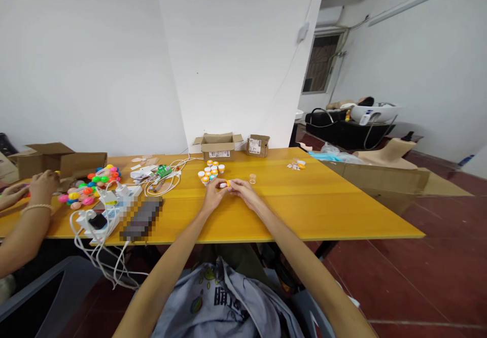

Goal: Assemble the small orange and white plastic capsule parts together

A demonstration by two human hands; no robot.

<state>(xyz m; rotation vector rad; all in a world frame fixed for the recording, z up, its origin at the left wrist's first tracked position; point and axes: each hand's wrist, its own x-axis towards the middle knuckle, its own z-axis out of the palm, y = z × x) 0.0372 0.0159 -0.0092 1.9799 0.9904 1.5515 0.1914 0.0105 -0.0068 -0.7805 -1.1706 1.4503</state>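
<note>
Near the middle of the wooden table (304, 201), my left hand (213, 192) and my right hand (242, 190) meet around a small white and orange piece (225, 184). The fingers of both hands are closed on it. Just beyond my left hand stands a group of small containers with white, orange and blue parts (210, 170). A clear little cup (252, 178) sits to the right of the group, beyond my right hand. Farther right lies a small pile of white and orange pieces (297, 165).
Two cardboard boxes (218, 151) (257, 145) stand at the back edge. On the left are a power strip (114, 213) with cables, a blurred dark object (141, 218), colourful balls (91, 186), a green-and-white item (163, 171) and another person's hands (42, 183).
</note>
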